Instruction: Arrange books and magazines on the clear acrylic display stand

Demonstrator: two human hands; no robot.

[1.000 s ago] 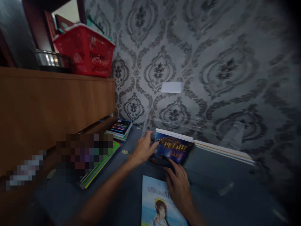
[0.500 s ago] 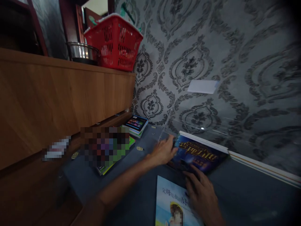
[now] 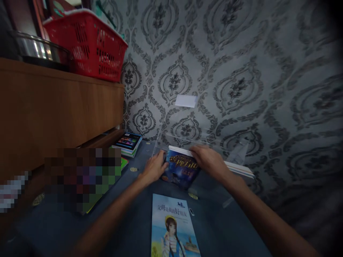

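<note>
A dark blue book (image 3: 183, 169) with gold lettering stands upright in a clear plastic holder (image 3: 158, 141) against the wall. My left hand (image 3: 154, 167) is closed at the book's left edge, thumb toward the front cover. Over the top right corner, my right hand (image 3: 210, 160) curls its fingers; part of the cover is hidden beneath it. White page edges of more books (image 3: 239, 169) show to the right, behind my right wrist. Flat on the dark surface in front lies a light blue book (image 3: 171, 228) with a figure in a yellow hat on its cover.
Left of my forearm lies a stack of books (image 3: 103, 192), its top blurred. Farther back sits a smaller book stack (image 3: 130, 142). A wooden cabinet (image 3: 61, 110) bears a red basket (image 3: 88, 46) and a metal pot (image 3: 40, 50). A white label (image 3: 186, 101) appears before the patterned wall.
My right hand has risen from in front of the dark blue book to its top right corner. My left hand stays at its left edge. The view has turned right.
</note>
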